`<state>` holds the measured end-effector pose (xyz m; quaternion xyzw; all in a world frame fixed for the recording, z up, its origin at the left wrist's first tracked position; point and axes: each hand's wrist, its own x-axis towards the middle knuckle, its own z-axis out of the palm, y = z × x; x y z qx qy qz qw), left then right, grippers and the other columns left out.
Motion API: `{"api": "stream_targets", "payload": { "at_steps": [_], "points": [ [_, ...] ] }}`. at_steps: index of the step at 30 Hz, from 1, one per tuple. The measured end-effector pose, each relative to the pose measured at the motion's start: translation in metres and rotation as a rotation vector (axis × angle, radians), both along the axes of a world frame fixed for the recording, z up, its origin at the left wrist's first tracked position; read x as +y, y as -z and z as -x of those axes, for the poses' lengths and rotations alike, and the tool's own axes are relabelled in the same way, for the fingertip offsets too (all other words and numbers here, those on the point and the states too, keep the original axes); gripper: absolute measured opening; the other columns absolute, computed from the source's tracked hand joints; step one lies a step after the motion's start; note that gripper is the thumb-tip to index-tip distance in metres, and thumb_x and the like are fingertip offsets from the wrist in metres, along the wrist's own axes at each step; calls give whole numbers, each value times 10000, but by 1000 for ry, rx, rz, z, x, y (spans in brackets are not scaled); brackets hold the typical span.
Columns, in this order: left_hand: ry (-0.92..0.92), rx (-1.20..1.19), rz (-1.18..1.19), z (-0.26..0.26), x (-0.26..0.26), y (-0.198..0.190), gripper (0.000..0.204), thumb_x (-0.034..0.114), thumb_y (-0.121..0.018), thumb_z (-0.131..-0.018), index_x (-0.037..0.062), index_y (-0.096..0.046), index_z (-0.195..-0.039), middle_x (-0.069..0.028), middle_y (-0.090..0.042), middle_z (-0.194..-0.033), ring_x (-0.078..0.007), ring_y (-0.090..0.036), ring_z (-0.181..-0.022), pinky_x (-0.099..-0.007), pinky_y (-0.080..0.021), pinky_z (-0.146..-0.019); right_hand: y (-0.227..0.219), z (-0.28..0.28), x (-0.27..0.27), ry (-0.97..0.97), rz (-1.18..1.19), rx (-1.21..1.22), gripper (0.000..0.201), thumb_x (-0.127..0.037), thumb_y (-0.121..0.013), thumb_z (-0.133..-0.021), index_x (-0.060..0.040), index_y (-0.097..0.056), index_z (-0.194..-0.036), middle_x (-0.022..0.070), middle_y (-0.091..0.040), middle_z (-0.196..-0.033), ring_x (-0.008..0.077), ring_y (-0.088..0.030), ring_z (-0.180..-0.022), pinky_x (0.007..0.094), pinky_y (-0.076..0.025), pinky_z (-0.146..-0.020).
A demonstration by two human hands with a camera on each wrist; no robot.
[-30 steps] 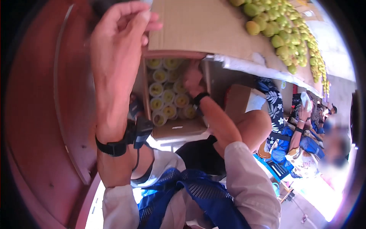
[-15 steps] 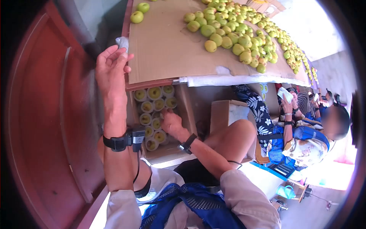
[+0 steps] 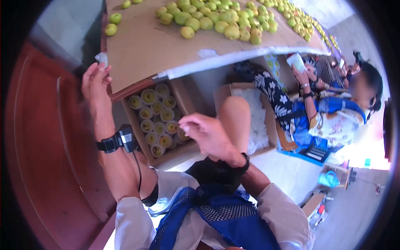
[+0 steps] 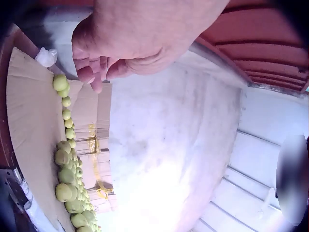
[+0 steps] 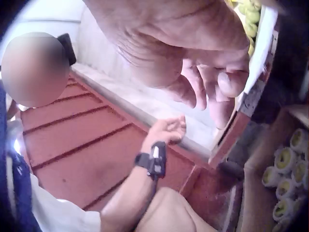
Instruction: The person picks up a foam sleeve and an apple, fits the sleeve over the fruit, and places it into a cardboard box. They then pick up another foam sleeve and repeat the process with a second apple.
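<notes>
My left hand [image 3: 96,83] is raised at the left corner of the table, its fingers loosely bent and holding nothing. In the head view its fingertips overlap a crumpled white wad [image 3: 101,58]; the left wrist view shows that wad [image 4: 47,57] apart from the hand. Over the right edge of an open cardboard box [image 3: 185,93], my right hand [image 3: 210,135] hangs in the air, fingers relaxed and nothing between them. Inside the box stand rows of yellow-green fruits [image 3: 156,108] in white foam net sleeves. Loose green fruits [image 3: 208,21] like small apples lie piled on the cardboard-covered tabletop [image 3: 141,54].
A second cardboard box [image 3: 224,92] with white sleeves [image 3: 256,116] stands to the right, beyond my knee. Farther right sits another person [image 3: 329,121], holding a white striped sleeve [image 3: 296,62]. A red door [image 3: 46,146] lies close on my left; a blue pot [image 3: 329,179] stands at right.
My right hand has come out of the box of sleeved fruits and drawn back toward me. The head view has swung right; the left hand stays by the table corner.
</notes>
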<state>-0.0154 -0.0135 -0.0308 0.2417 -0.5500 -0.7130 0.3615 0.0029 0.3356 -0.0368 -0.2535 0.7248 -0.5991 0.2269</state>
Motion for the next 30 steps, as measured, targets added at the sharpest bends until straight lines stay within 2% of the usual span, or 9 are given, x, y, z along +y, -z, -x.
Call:
{"api": "stream_targets", "payload": {
  "at_steps": [3, 5, 7, 8, 16, 17, 24, 25, 30],
  "points": [
    [2, -13, -11, 1, -2, 1, 379, 46, -675, -947, -43, -519, -1280, -165, -643, -1214, -220, -685, -1027, -268, -513, -741, -27, 5, 60, 166, 249, -177, 170, -10, -596, -978, -8, -670, -1131, 49, -696, -993, 108, -662, -872, 251, -539, -786],
    [-12, -30, 6, 0, 2, -2, 379, 41, -671, -948, -46, -513, -1282, -170, -649, -1210, -229, -687, -1037, -276, -512, -755, -32, 11, 103, 366, 150, -194, 197, -10, -584, -974, -6, -662, -1156, 43, -705, -991, 92, -653, -895, 237, -520, -780],
    [-15, -33, 33, -1, 0, -4, 386, 38, -672, -946, -53, -505, -1283, -175, -647, -1214, -237, -684, -1052, -280, -513, -759, -29, 18, 141, 572, 10, -159, 212, -114, -591, -981, -29, -659, -1163, 27, -725, -936, 65, -649, -816, 179, -393, -604],
    [-13, -33, 41, -1, -2, -2, 390, 36, -673, -946, -56, -501, -1283, -177, -646, -1216, -242, -682, -1059, -282, -514, -761, -18, 21, 157, 669, -26, -156, 229, -134, -588, -976, -35, -650, -1173, 35, -729, -954, 63, -650, -776, 177, -345, -566],
    [42, -76, 77, -5, -33, 12, 396, 11, -605, -983, -94, -455, -1334, -225, -601, -1313, -300, -631, -1205, -317, -527, -853, 84, 22, 277, 931, -304, -174, 426, -249, -613, -960, -15, -559, -1311, 84, -725, -1039, 110, -676, -805, 212, -400, -597],
    [35, -92, 94, -4, -28, 9, 414, 10, -590, -991, -107, -428, -1354, -238, -582, -1333, -311, -623, -1218, -321, -528, -868, 91, 22, 281, 947, -293, -162, 371, -171, -609, -927, 13, -589, -1249, 94, -735, -961, 117, -683, -706, 221, -403, -546],
    [58, -122, 132, -3, -33, 12, 387, -1, -589, -985, -101, -434, -1325, -242, -603, -1295, -306, -640, -1189, -332, -523, -878, 172, 23, 336, 605, -575, -243, 403, -155, -628, -882, 17, -615, -1246, 139, -738, -933, 219, -711, -851, 307, -533, -781],
    [59, -132, 132, -4, -33, 13, 409, 2, -586, -989, -108, -422, -1346, -243, -591, -1313, -309, -629, -1207, -335, -520, -896, 180, 20, 343, 521, -710, -165, 455, -147, -658, -852, -53, -613, -1295, 163, -732, -1008, 290, -700, -900, 349, -537, -843],
    [53, -138, 128, -4, -23, 7, 441, 6, -576, -998, -124, -407, -1383, -249, -568, -1353, -311, -606, -1245, -346, -507, -946, 152, -2, 318, 202, -1042, -166, 649, -135, -752, -769, -215, -570, -1387, 212, -618, -1278, 369, -609, -1181, 402, -501, -974]
  ]
}}
